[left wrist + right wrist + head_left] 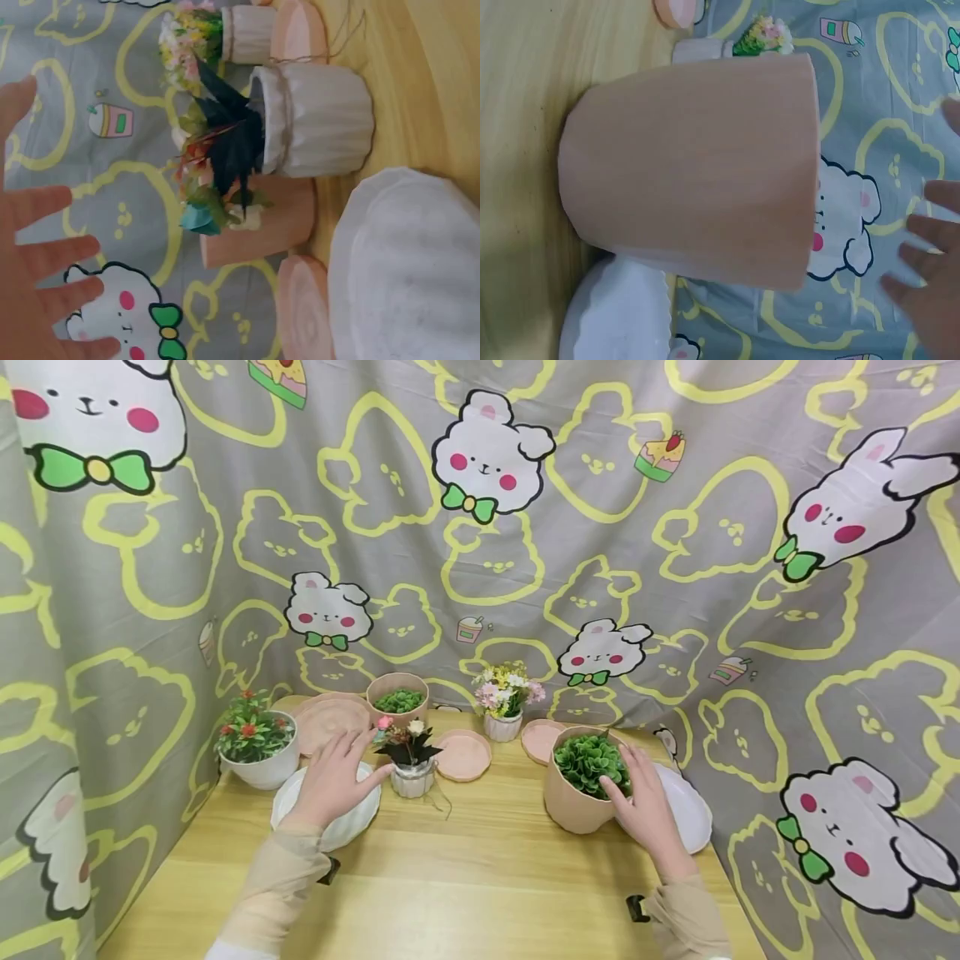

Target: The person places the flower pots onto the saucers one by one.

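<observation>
My left hand (337, 781) hovers with spread fingers over a white scalloped plate (358, 827), holding nothing. Just right of its thumb stands a small white fluted pot (412, 780) with dark leaves and small roses; a string trails beside it. In the left wrist view that pot (322, 120) is apart from the fingers (64, 251). My right hand (647, 806) is beside a large peach pot (573, 806) of green leafy plants (591, 763), partly covering it. The right wrist view shows a gap between the pot wall (690, 172) and the fingers (930, 229), which grip nothing.
A white plate (686, 810) lies partly behind the right hand. Farther back stand a white pot of red flowers (262, 762), a pink tray (330, 718), a second peach pot (397, 689), two pink saucers (462, 756) and a white pot of mixed flowers (502, 727). Patterned curtains (495, 577) surround the table.
</observation>
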`<action>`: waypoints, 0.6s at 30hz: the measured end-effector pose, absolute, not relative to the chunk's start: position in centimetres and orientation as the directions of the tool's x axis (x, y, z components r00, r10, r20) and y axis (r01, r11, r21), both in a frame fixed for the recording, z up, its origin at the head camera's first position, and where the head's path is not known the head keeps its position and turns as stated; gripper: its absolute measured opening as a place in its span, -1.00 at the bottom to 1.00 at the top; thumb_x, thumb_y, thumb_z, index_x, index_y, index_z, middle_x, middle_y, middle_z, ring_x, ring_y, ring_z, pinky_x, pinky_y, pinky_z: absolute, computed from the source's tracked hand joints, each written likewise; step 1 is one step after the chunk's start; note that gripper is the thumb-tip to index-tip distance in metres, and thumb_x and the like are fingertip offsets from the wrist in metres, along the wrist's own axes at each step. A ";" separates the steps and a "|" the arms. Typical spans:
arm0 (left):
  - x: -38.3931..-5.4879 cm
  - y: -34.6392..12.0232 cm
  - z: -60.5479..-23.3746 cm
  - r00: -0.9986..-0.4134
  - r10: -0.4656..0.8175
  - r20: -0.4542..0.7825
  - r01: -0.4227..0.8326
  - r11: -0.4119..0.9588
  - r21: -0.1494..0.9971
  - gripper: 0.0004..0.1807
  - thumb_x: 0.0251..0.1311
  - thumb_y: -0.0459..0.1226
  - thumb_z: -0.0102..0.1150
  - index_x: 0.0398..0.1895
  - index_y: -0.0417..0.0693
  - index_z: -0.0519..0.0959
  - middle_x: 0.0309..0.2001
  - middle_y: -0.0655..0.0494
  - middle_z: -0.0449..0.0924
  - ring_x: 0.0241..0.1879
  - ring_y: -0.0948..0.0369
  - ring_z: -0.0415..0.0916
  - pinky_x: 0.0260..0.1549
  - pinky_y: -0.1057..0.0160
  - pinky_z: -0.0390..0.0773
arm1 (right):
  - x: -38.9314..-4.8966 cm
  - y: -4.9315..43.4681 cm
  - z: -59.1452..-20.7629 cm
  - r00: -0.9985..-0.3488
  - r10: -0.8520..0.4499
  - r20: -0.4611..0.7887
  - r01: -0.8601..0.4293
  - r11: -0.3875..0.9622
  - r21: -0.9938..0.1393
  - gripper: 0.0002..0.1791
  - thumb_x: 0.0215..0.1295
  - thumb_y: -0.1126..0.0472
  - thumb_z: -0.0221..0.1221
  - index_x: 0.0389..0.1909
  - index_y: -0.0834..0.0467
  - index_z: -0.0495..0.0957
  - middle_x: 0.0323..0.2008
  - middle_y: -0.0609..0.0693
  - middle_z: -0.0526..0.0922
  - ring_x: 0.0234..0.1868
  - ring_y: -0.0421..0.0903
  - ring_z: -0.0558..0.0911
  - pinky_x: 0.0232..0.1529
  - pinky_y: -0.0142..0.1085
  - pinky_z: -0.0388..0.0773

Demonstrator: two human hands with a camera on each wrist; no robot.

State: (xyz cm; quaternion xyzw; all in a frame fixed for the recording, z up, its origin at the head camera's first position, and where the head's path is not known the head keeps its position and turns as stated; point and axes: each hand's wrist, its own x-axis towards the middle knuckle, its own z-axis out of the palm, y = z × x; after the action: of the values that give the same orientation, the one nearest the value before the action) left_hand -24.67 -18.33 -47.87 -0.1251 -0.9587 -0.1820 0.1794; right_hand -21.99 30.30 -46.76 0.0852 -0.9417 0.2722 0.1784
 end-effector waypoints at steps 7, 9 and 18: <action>-24.9 -17.3 -49.7 -0.891 0.077 0.447 0.312 0.820 0.480 -0.41 0.24 -0.02 0.22 0.19 -0.25 0.48 0.13 -0.25 0.55 0.18 -0.19 0.44 0.18 -0.19 0.43 | -22.1 27.9 -47.6 -0.632 -0.042 0.774 -0.548 0.730 -0.408 -0.55 0.26 0.34 0.22 0.17 0.36 0.47 0.11 0.35 0.53 0.16 0.30 0.47 0.36 -0.30 0.32; -25.2 -16.9 -50.4 -0.916 0.030 0.399 0.264 0.794 0.547 -0.43 0.27 -0.07 0.20 0.21 -0.28 0.45 0.16 -0.29 0.52 0.19 -0.23 0.42 0.19 -0.21 0.41 | -22.2 26.8 -47.7 -0.548 -0.069 0.833 -0.624 0.697 -0.353 -0.62 0.28 0.34 0.19 0.10 0.38 0.52 0.03 0.35 0.57 0.09 0.28 0.51 0.34 -0.51 0.28; -26.9 -14.3 -53.6 -0.983 -0.138 0.124 0.033 0.525 0.850 -0.11 0.20 -0.24 0.22 0.48 -0.36 -0.02 0.40 -0.44 0.12 0.39 -0.30 0.11 0.37 -0.24 0.17 | -22.7 21.8 -48.2 -0.483 -0.173 0.859 -0.753 0.583 -0.305 -0.66 0.43 0.15 0.08 0.06 0.29 0.56 -0.03 0.25 0.61 0.00 0.12 0.56 0.23 -0.49 0.38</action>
State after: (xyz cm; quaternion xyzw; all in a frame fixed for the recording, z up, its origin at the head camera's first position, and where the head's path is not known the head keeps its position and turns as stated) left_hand -26.94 -14.27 -53.59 0.0302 -0.8689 -0.4862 0.0881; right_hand -22.70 21.77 -48.19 0.2940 -0.7870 0.3492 0.4151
